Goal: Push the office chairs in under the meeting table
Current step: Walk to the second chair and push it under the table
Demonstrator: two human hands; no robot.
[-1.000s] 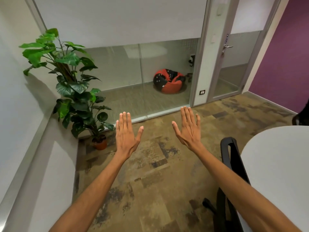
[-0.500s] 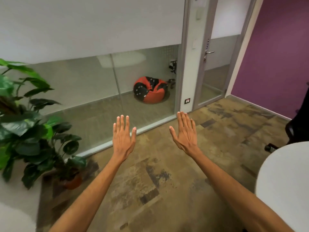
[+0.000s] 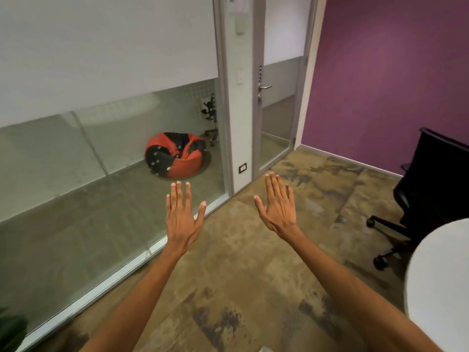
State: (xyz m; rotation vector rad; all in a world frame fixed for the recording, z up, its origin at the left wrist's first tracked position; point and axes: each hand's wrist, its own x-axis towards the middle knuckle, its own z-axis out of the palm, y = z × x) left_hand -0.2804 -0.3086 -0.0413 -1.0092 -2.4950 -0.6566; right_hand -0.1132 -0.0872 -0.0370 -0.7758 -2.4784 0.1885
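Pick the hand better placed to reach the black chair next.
Right. The right hand is open, empty and nearer the black chair beside the white table; the left hand, also open, sits farther off.

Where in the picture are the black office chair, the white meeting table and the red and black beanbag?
black office chair (image 3: 436,179): head view, right edge, on its backrest.
white meeting table (image 3: 441,275): head view, lower right, on its bare top.
red and black beanbag (image 3: 177,154): head view, behind the glass wall, on its body.
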